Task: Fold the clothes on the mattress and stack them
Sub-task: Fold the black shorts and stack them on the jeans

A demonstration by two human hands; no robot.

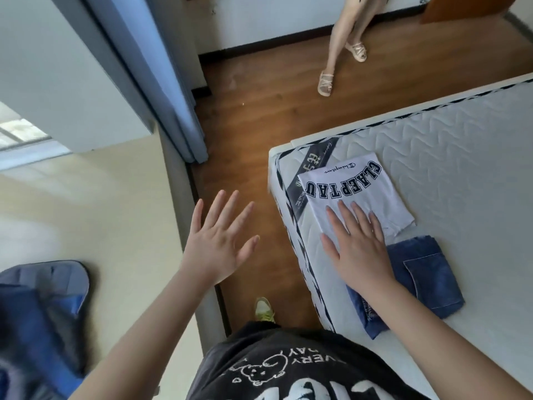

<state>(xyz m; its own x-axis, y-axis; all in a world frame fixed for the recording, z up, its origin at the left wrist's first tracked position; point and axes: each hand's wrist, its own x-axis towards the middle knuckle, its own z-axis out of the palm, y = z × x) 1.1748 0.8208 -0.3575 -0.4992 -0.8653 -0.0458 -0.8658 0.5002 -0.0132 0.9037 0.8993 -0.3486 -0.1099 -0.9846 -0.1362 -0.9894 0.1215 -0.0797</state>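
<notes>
A folded white T-shirt point(357, 192) with dark block letters lies near the corner of the white quilted mattress point(461, 157). Just in front of it lies a folded pair of blue denim shorts point(424, 272), partly under my right forearm. My right hand point(356, 246) rests flat, fingers straight, on the near edge of the white T-shirt and the mattress. My left hand point(217, 241) hovers over the wooden floor to the left of the mattress, fingers spread, holding nothing.
Another person's legs in sandals point(340, 62) stand on the wooden floor point(253, 116) beyond the mattress corner. A blue curtain point(173, 90) hangs at the left. A blue bag point(37, 307) lies at the lower left. My shoe point(264, 310) is beside the mattress.
</notes>
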